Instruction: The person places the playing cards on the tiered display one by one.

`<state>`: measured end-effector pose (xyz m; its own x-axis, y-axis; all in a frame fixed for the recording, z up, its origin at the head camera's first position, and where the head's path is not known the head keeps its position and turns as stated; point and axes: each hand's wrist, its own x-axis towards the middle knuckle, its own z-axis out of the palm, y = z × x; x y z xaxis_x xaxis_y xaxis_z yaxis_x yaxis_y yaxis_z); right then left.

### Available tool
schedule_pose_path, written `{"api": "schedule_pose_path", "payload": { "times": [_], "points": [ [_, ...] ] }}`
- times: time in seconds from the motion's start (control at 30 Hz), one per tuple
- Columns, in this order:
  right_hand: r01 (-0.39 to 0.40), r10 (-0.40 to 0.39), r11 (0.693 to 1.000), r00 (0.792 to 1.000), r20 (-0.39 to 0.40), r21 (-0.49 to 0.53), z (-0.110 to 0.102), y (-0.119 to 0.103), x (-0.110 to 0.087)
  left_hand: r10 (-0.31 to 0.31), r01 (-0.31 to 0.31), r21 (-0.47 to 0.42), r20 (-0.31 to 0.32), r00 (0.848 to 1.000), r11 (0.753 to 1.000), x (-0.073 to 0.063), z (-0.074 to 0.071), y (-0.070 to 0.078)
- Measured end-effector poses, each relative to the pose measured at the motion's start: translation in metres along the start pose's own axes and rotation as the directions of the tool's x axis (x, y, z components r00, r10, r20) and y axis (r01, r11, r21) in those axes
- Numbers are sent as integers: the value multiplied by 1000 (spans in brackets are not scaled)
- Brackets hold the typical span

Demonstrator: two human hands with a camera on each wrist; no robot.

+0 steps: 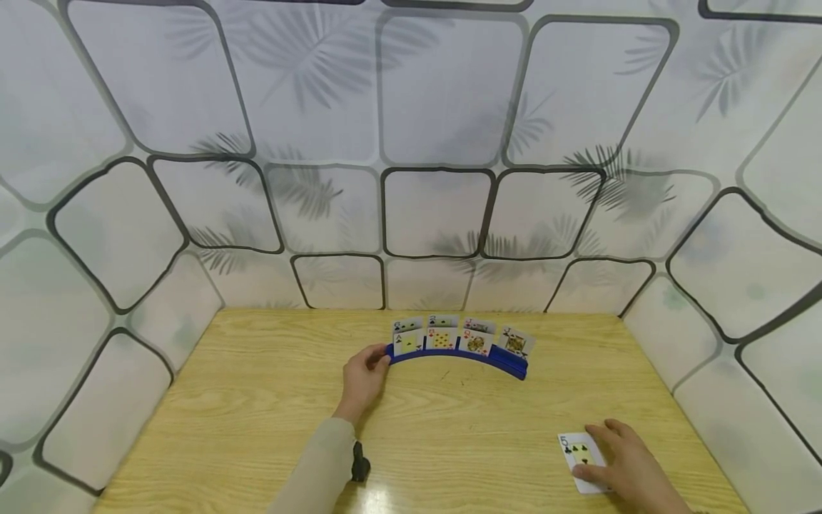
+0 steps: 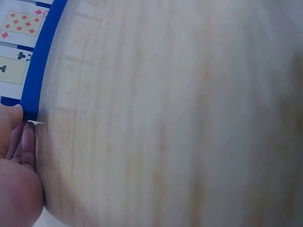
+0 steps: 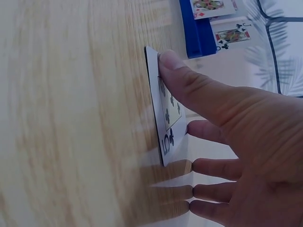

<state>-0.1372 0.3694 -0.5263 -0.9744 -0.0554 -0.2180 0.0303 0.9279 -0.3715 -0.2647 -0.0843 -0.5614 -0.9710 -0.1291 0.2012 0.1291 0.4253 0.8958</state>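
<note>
A curved blue card holder (image 1: 454, 353) stands near the far side of the table, with several playing cards upright in it. Among these are an ace of clubs (image 1: 408, 343), a red diamond card (image 1: 442, 339) and a jack of clubs (image 1: 516, 343) at the right. My left hand (image 1: 364, 378) pinches the holder's left end between thumb and fingers. At the near right, my right hand (image 1: 631, 464) has its thumb across a five of clubs (image 1: 574, 450) and its index finger at the card's edge. In the right wrist view, the other fingertips (image 3: 201, 168) rest on the table.
The wooden table (image 1: 244, 400) reaches patterned fabric walls (image 1: 437, 214) at the back and both sides. A dark wrist strap piece (image 1: 360, 464) shows beside the left sleeve (image 1: 317, 464).
</note>
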Motion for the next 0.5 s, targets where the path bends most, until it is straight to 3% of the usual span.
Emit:
{"api": "schedule_pose_path", "payload": {
  "times": [0.5],
  "points": [
    [22,-22,1000,998,-63,7,-1,-2,0,26,-26,8,-14,1000,1000,-1,-1,2]
  ]
}}
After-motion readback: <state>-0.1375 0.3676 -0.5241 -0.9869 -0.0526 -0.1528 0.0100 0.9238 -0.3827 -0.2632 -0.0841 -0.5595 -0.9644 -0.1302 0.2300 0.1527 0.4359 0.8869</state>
